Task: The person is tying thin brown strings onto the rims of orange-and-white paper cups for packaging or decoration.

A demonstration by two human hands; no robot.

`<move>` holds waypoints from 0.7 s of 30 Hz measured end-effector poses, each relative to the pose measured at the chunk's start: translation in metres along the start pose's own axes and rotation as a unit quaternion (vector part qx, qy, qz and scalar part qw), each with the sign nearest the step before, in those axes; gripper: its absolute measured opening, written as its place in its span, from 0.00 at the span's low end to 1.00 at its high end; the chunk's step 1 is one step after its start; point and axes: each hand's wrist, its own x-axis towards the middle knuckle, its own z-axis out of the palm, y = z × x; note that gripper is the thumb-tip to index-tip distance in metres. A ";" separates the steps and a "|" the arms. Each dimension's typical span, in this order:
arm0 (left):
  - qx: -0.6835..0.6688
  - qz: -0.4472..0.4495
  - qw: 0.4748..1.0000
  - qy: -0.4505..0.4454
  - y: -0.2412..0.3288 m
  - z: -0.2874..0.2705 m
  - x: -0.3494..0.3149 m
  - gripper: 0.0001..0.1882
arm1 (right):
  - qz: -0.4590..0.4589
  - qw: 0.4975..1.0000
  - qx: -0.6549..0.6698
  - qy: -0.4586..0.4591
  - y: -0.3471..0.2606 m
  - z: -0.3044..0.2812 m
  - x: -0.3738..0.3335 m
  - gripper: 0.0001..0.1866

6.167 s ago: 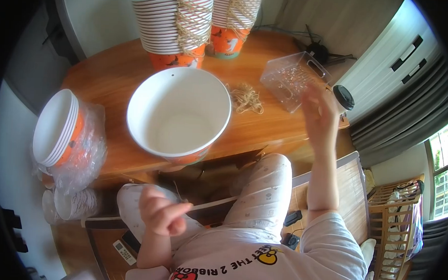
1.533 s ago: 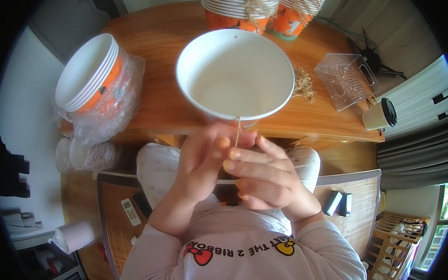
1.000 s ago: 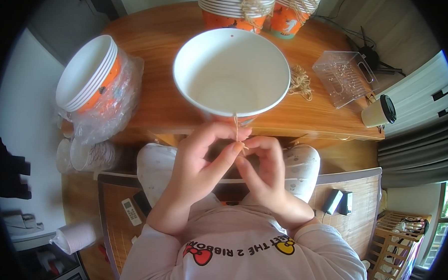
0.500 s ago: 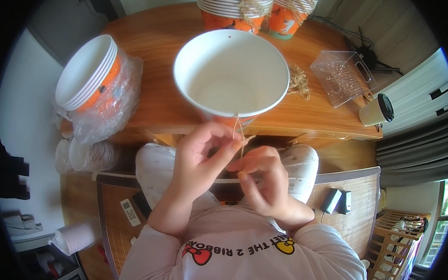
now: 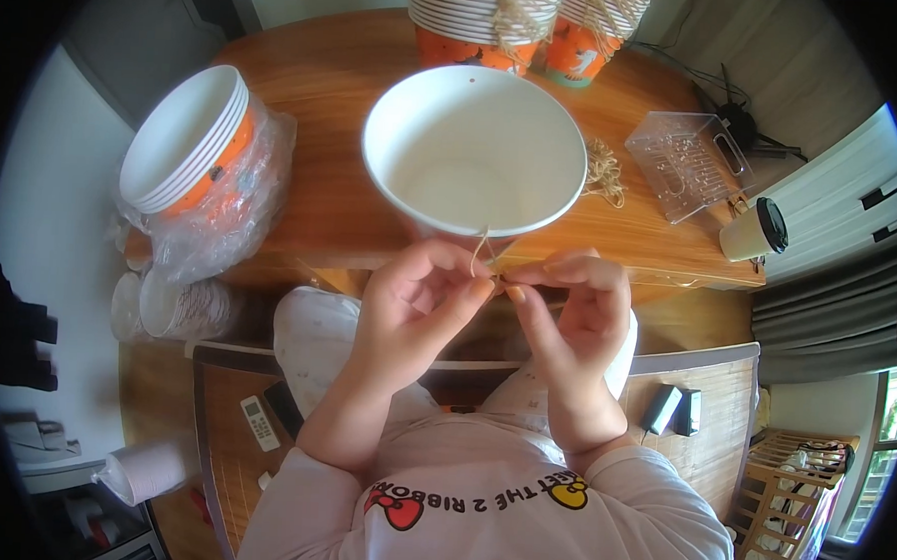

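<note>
A large white-lined paper bucket (image 5: 474, 151) stands upright at the table's front edge, with a small hole near its far rim. A thin twine (image 5: 482, 245) runs through its near rim and hangs down in front. My left hand (image 5: 422, 304) pinches the twine between thumb and forefinger just below the rim. Close beside it, my right hand (image 5: 572, 310) also pinches the twine, thumb and forefinger together; the fingertips of both hands nearly meet. The exact shape of the twine between them is partly hidden by the fingers.
Nested buckets (image 5: 189, 144) lie tilted in clear plastic at left. Stacked orange buckets (image 5: 479, 31) with twine stand at the back. A twine bundle (image 5: 603, 174), a clear plastic bin (image 5: 689, 165) and a lidded cup (image 5: 753, 231) are at right.
My right hand has risen from below and turned, bringing its fingertips up to the twine beside my left. My left hand keeps its pinch. The whole view has shifted slightly.
</note>
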 end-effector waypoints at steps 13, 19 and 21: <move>-0.003 0.072 0.997 -0.016 0.000 -0.001 0.001 0.08 | -0.055 0.995 0.073 -0.045 -0.005 0.007 0.013 0.21; 0.081 0.127 0.986 0.069 0.004 -0.004 -0.001 0.07 | -0.134 0.988 -0.079 -0.016 -0.008 0.014 0.024 0.22; 0.169 0.159 0.968 0.098 0.011 -0.001 0.000 0.06 | -0.146 0.985 -0.091 0.005 -0.007 0.021 0.029 0.22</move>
